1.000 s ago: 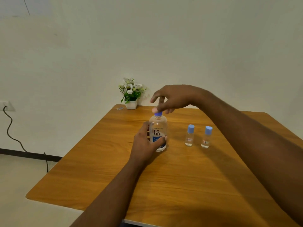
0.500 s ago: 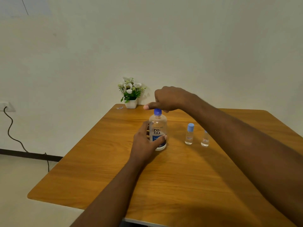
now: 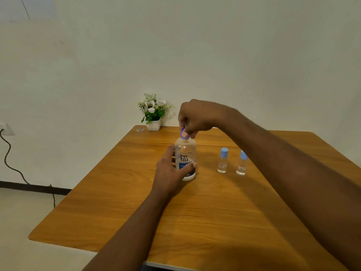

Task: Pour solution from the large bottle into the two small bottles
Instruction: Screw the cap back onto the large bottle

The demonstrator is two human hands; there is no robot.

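My right hand [image 3: 197, 118] has rolled over since a moment ago, fingertips now pinched on the blue cap [image 3: 184, 133], which looks lifted and tilted, so opening has begun. My left hand [image 3: 172, 171] clamps the clear, rounded renu bottle [image 3: 185, 159] upright on the glossy wood-grain table [image 3: 195, 222]. Right of that bottle stand two small bottles [image 3: 222, 163], still capped.

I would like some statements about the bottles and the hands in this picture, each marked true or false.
1. The left hand holds the large bottle around its body. True.
2. The right hand has its grip on a small bottle. False: its fingers pinch the blue cap of the large bottle.
3. Both small bottles have their caps on. True.
4. The large bottle lies on its side. False: it stands upright on the table.
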